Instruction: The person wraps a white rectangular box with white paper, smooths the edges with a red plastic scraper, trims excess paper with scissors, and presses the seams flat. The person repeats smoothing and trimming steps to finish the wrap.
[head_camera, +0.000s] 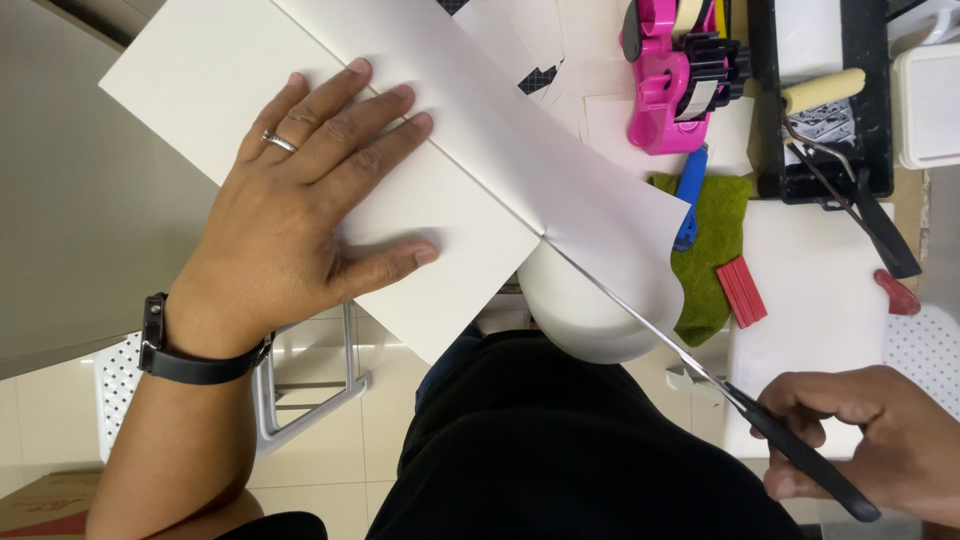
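Left hand (300, 200) is lying flat and spread, palm down, on a white board (250, 110) — fingers pointing toward 1 o'clock, thumb stretched toward 3 o'clock. It is pressing on the board, not gripping anything. A ring is sitting on one finger and a black wristband (190, 360) is circling the wrist at 7 o'clock of the hand.

The board is running diagonally from 10 o'clock to 5 o'clock of the frame. A white paper sheet (560, 170) is overlapping the board's right side, its lower edge curling down over a white rounded object (590, 320) at frame centre.

Scissors (690, 360) are meeting the sheet at the seam where it crosses the board edge — blades pointing toward 10 o'clock, black handles trailing toward 4 o'clock.

Right hand (880, 440) is closing around the scissor handles at 4 o'clock of the frame, fingers curled in a firm grasp.

At 1 o'clock a pink tape dispenser (665, 80) is resting on loose papers. Just below it a green cloth (715, 250) is lying with a blue clip (690, 195) on it and a red block (742, 290) at its right edge. At 2 o'clock a black paint tray (865, 130) is holding a roller (825, 90).
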